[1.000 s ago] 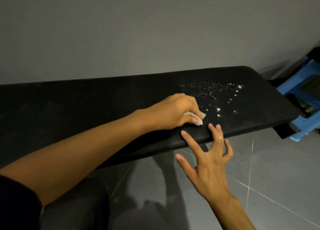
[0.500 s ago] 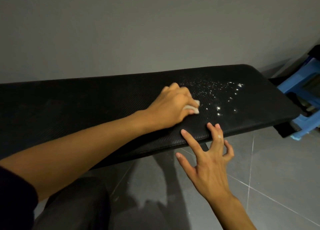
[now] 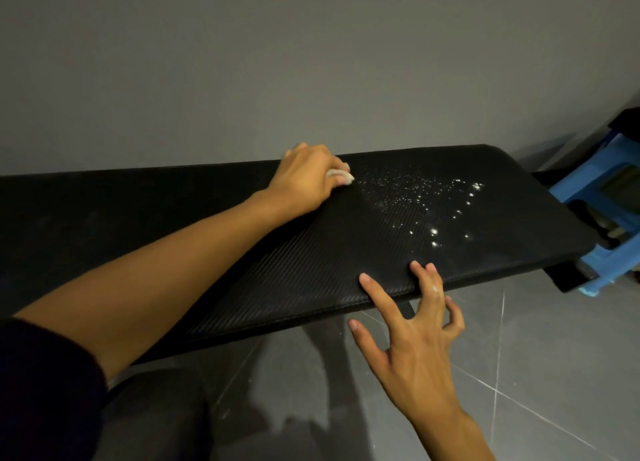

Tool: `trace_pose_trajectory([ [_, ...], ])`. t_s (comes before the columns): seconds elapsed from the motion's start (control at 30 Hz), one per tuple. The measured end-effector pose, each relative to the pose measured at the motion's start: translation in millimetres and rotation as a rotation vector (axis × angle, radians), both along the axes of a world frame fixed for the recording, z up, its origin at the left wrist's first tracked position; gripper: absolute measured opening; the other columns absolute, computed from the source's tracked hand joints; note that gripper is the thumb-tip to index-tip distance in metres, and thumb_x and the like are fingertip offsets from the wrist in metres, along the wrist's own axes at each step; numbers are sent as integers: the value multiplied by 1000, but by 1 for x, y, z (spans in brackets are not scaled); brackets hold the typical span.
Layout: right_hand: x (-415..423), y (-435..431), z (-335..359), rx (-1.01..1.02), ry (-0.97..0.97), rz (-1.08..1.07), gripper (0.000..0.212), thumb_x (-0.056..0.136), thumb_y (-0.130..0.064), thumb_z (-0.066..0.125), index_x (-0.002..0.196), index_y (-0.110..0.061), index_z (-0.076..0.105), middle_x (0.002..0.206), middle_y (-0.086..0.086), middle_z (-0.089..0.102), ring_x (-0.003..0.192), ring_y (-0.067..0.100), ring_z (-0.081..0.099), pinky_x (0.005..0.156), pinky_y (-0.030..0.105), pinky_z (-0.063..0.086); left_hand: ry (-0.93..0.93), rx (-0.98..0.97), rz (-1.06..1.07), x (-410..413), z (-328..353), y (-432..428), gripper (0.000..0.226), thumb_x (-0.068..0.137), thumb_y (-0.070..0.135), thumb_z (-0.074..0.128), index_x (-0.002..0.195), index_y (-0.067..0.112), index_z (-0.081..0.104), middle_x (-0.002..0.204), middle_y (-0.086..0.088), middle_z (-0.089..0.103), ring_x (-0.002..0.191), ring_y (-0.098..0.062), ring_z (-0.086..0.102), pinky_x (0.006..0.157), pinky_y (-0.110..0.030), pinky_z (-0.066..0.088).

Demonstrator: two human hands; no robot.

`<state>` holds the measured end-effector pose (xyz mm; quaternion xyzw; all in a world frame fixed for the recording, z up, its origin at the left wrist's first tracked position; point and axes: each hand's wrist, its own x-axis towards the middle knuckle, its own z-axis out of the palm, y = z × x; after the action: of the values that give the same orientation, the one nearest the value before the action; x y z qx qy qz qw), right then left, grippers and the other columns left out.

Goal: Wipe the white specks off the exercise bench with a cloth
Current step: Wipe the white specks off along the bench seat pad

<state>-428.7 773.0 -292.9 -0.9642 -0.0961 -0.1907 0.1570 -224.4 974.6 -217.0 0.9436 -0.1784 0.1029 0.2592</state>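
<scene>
Cloth, small, whitish, mostly hidden: gripping it in left hand, fingers curled tight round it, only a wad poking out at 3 o'clock of the knuckles. Pressing it down on textured tabletop of black exercise bench, up at the far 12 o'clock edge, right by grey wall. Reaching across the pad with bare left forearm, running in from 7 o'clock, dark sleeve at the elbow end.

White specks: lying scattered just at 3 o'clock of cloth, nearest ones almost touching it, spreading on toward the bench's 3 o'clock end, a few bigger blobs at 5 o'clock of the patch, nearer the front edge.

Bracing with right hand at the 6 o'clock edge of tabletop: fingers spread wide, holding nothing, index and middle tips touching the pad's front lip, ring and little finger bent and hanging off below the edge, thumb sticking out to 9 o'clock over grey tiled floor. Carrying a white smear on one right finger.

Standing at 3 o'clock past the bench end: blue plastic stool, partly hidden behind the pad's corner. Sitting at 7 o'clock under the left arm: dark rounded shape, cannot tell what.
</scene>
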Motion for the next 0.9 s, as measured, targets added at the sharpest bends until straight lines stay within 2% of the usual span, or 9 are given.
trace_pose_trajectory([
  [0.07, 1, 0, -1, 0, -3, -1, 57, 88, -61, 56, 143, -52, 42, 159, 15, 24, 154, 32, 11, 110, 57, 20, 12, -8, 76, 7, 0, 0, 26, 96, 41, 63, 118, 32, 74, 124, 9, 69, 117, -26, 57, 103, -46, 43],
  [0.23, 2, -1, -3, -2, -28, -1, 59, 86, -59, 59, 143, -51, 42, 158, 15, 25, 154, 31, 11, 107, 56, 22, -7, 153, -214, -12, 5, -9, 26, 97, 43, 60, 121, 38, 70, 117, 15, 60, 107, -13, 47, 93, -33, 34],
  [0.33, 5, 1, -5, 8, -25, 1, 58, 87, -58, 58, 142, -52, 41, 158, 15, 24, 154, 33, 12, 106, 56, 22, -20, 38, 46, 10, 2, 7, 25, 99, 43, 59, 119, 37, 72, 127, 14, 65, 117, -24, 51, 101, -41, 36],
  [0.4, 6, 1, -6, 16, -26, 0, 57, 87, -59, 56, 141, -52, 41, 158, 16, 25, 153, 33, 12, 106, 55, 22, -1, -12, 94, 15, 1, 9, 26, 98, 42, 60, 120, 34, 72, 128, 9, 67, 120, -27, 54, 105, -43, 38],
  [0.5, 6, 2, -7, 21, -35, -7, 57, 87, -58, 57, 141, -51, 42, 157, 16, 25, 153, 34, 13, 105, 54, 23, 64, 32, -206, 5, 3, 0, 26, 97, 41, 63, 120, 36, 72, 125, 10, 65, 115, -13, 55, 104, -37, 38],
  [0.57, 6, 2, -9, 40, -38, 3, 59, 85, -57, 59, 142, -51, 41, 157, 16, 25, 153, 34, 13, 105, 55, 24, 48, 99, -272, 3, 2, 0, 26, 96, 43, 62, 121, 40, 70, 124, 14, 63, 110, -7, 52, 98, -33, 35],
  [0.67, 9, 1, -11, 41, -49, 13, 63, 83, -54, 64, 142, -51, 40, 157, 15, 24, 153, 35, 13, 107, 55, 22, 30, -13, -56, 17, -1, 6, 29, 98, 44, 60, 123, 35, 70, 128, 11, 65, 120, -19, 54, 103, -38, 36],
  [0.73, 10, 1, -12, 36, -54, 11, 64, 83, -53, 66, 142, -51, 40, 157, 15, 24, 153, 35, 14, 108, 53, 21, 3, -39, 26, 18, -3, 4, 29, 99, 42, 59, 124, 32, 70, 127, 8, 65, 118, -24, 54, 102, -38, 37],
  [0.9, 11, 2, -12, 23, -67, -5, 60, 84, -54, 61, 140, -49, 42, 157, 17, 25, 152, 35, 14, 107, 54, 22, 37, 124, -307, 0, 3, -9, 28, 97, 43, 59, 123, 37, 70, 122, 18, 59, 107, -9, 50, 94, -31, 36],
])
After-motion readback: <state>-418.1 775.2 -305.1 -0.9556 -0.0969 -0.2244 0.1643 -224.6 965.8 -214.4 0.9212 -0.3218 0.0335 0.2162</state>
